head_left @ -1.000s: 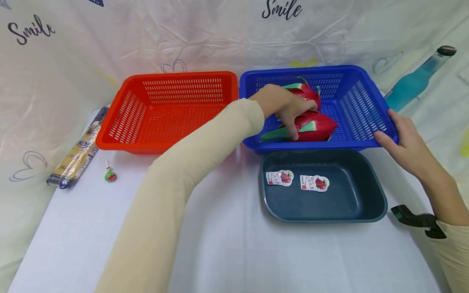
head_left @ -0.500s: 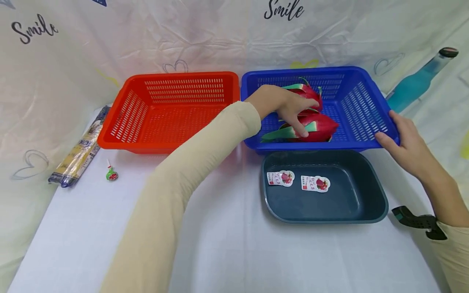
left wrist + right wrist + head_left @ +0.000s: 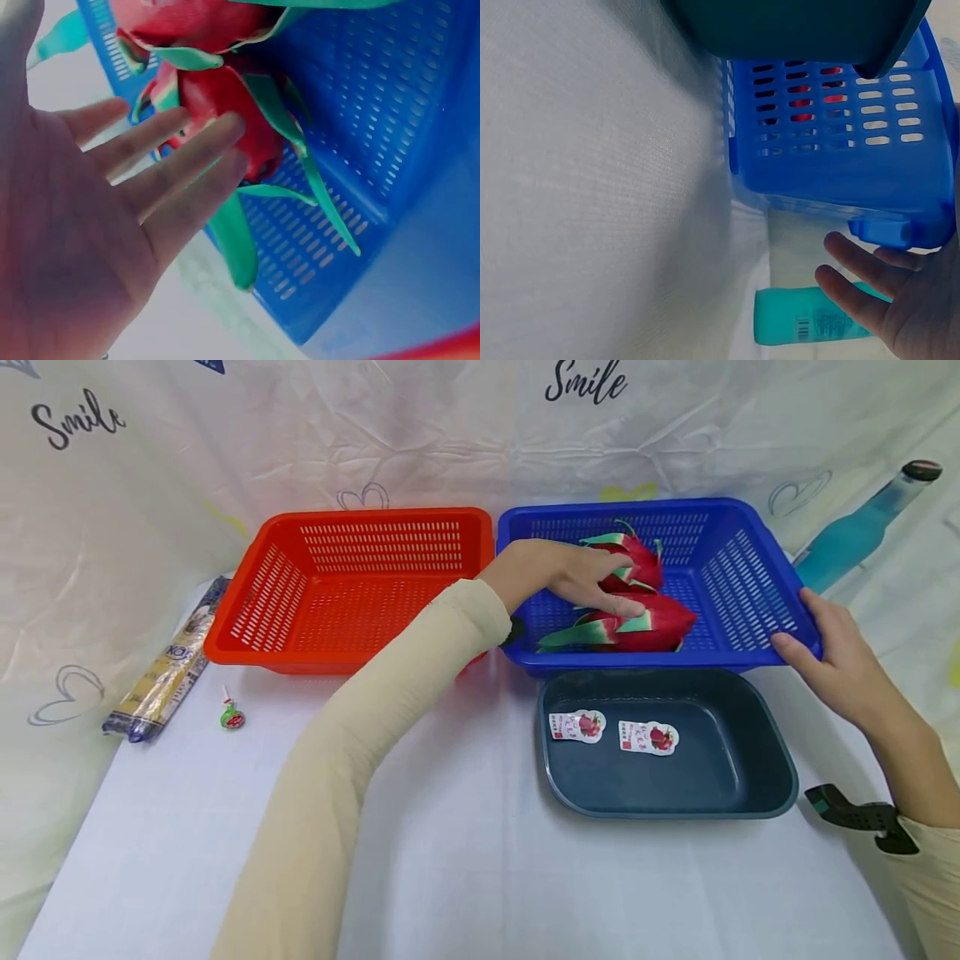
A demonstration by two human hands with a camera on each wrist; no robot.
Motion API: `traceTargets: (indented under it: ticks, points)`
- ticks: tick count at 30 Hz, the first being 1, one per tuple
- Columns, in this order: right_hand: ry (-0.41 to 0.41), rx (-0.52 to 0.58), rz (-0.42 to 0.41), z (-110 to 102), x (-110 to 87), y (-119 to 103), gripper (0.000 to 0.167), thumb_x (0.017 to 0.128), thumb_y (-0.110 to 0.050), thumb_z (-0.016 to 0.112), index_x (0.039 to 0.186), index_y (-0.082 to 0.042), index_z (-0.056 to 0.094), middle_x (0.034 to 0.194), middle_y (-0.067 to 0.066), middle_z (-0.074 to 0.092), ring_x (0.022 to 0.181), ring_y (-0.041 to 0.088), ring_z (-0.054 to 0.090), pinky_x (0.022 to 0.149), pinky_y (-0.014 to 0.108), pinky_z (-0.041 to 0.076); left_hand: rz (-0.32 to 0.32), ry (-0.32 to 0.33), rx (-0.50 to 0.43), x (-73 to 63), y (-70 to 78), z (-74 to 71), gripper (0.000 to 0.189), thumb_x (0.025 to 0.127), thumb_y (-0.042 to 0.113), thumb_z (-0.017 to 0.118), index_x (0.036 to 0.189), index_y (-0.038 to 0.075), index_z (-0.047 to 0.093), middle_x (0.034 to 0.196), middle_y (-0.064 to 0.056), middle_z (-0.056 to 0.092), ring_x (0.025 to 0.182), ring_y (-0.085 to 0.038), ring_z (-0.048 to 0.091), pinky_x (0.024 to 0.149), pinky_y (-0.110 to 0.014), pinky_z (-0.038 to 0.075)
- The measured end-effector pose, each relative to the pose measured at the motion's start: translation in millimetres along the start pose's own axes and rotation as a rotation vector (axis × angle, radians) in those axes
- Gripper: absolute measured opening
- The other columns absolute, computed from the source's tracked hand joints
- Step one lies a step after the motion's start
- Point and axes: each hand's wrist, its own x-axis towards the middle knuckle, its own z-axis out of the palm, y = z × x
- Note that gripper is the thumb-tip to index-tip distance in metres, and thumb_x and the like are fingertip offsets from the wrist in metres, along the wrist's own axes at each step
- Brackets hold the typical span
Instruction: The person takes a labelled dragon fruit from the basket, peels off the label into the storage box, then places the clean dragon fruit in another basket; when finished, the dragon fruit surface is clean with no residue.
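Note:
In the head view, two red dragon fruits with green scales lie in the blue basket: a front dragon fruit and a back dragon fruit. Over them is my left hand, its thumb overlapping the front fruit. The left wrist view shows this hand with fingers extended, nothing in the palm. My right hand holds the basket's right front corner, thumb on the inner side of the rim. Seen from the right wrist, some fingers of that hand stretch out below the rim.
A red basket stands left of the blue one. In front is a dark tub with two dragon fruit stickers. A lollipop and a long gold packet lie left. Behind the right hand stands a turquoise bottle.
My left hand has eased back from the front dragon fruit toward the left, its thumb and fingers straightening. The right hand stays at the basket's corner.

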Motion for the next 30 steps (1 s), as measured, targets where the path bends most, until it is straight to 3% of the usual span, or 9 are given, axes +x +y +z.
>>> traceTargets:
  ticks: [5,10,15,20,26,30]
  points:
    - [-0.018,-0.003,0.001,-1.3,-0.2,-1.0,0.078,0.097,-0.026,0.050,0.157,-0.028,0.001,0.162,0.020,0.001,0.138,0.058,0.013,0.097,0.080,0.017,-0.074,0.142,0.087,-10.4,-3.0,1.6,0.091,0.086,0.081,0.025,0.157,0.030,0.001,0.165,0.007,0.004,0.153,-0.018,0.009,0.124,-0.046,0.012]
    - [-0.051,-0.023,0.021,-1.6,0.3,-2.8,0.080,0.096,-0.028,0.050,0.157,-0.021,-0.001,0.161,0.023,-0.005,0.137,0.061,0.012,0.095,0.081,0.017,-0.114,0.289,0.156,-24.3,-11.1,7.5,0.085,0.089,0.079,0.019,0.157,0.029,0.007,0.165,0.003,0.010,0.152,-0.024,0.014,0.124,-0.046,0.010]
    - [-0.056,-0.051,0.041,-3.5,1.1,-4.8,0.082,0.096,-0.031,0.050,0.157,-0.018,-0.003,0.161,0.024,-0.007,0.137,0.062,0.011,0.094,0.081,0.018,-0.163,0.358,0.158,-38.5,-21.3,14.7,0.085,0.088,0.080,0.017,0.157,0.031,0.006,0.166,0.004,0.003,0.153,-0.026,0.005,0.123,-0.054,-0.001]
    - [-0.050,-0.101,0.057,-5.9,2.3,-10.2,0.083,0.095,-0.033,0.052,0.157,-0.012,0.001,0.160,0.026,-0.007,0.136,0.062,0.012,0.093,0.080,0.020,-0.207,0.392,0.197,-52.5,-35.4,26.2,0.086,0.087,0.081,0.019,0.157,0.032,0.007,0.166,0.002,0.002,0.153,-0.030,0.000,0.121,-0.059,-0.002]
    - [0.062,-0.255,0.046,-8.4,3.6,-28.6,0.089,0.089,-0.037,0.061,0.155,-0.001,0.012,0.160,0.027,0.003,0.142,0.055,0.014,0.098,0.077,0.022,-0.234,0.475,0.175,-74.3,-50.0,42.3,0.085,0.087,0.080,0.023,0.156,0.031,0.012,0.166,0.001,0.003,0.153,-0.031,0.001,0.119,-0.063,-0.001]
    - [0.125,-0.280,0.005,-8.7,2.6,-44.2,0.086,0.088,-0.037,0.063,0.154,-0.002,0.020,0.161,0.023,0.012,0.146,0.048,0.013,0.103,0.076,0.020,-0.245,0.550,0.126,-90.7,-61.0,56.7,0.082,0.089,0.077,0.026,0.156,0.031,0.016,0.166,0.000,0.005,0.153,-0.033,0.004,0.118,-0.065,0.000]
